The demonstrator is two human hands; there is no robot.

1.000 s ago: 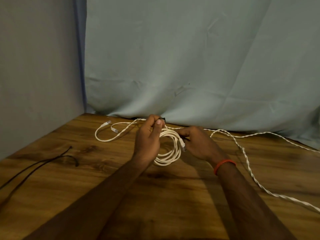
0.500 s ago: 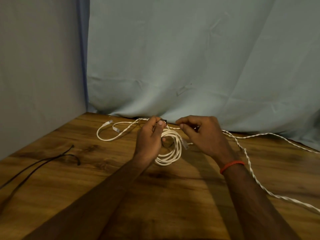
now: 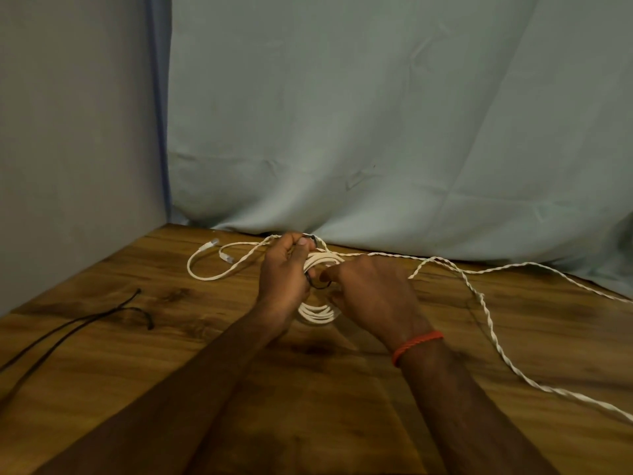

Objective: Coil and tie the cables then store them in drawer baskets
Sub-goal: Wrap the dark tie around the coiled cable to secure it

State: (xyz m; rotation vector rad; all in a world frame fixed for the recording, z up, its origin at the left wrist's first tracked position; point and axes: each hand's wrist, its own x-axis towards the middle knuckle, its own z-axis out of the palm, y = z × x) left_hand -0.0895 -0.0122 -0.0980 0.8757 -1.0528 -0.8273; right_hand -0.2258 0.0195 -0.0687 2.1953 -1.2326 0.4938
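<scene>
Pale cloth (image 3: 376,132) backs the wooden bench (image 3: 308,389), where the left hand (image 3: 282,279) grips the white coil (image 3: 318,311), the right hand (image 3: 373,296) pinches a black tie (image 3: 320,287) against it, a twisted cable (image 3: 489,323) trails right of the coil and a black cable (image 3: 85,318) lies well left.

White cable coil (image 3: 318,311): several loops bunched, being held over the desk (image 3: 308,389); left hand (image 3: 284,279) is gripping its top. Thin black tie (image 3: 320,286) is looping across the coil's middle, with the right hand (image 3: 373,293) pinching it. White cable ends with clear plugs (image 3: 214,242) are lying far left of the coil. Twisted white cable (image 3: 486,313) is trailing loose across the right side. Black cable (image 3: 68,329) is lying uncoiled at the left edge.
</scene>
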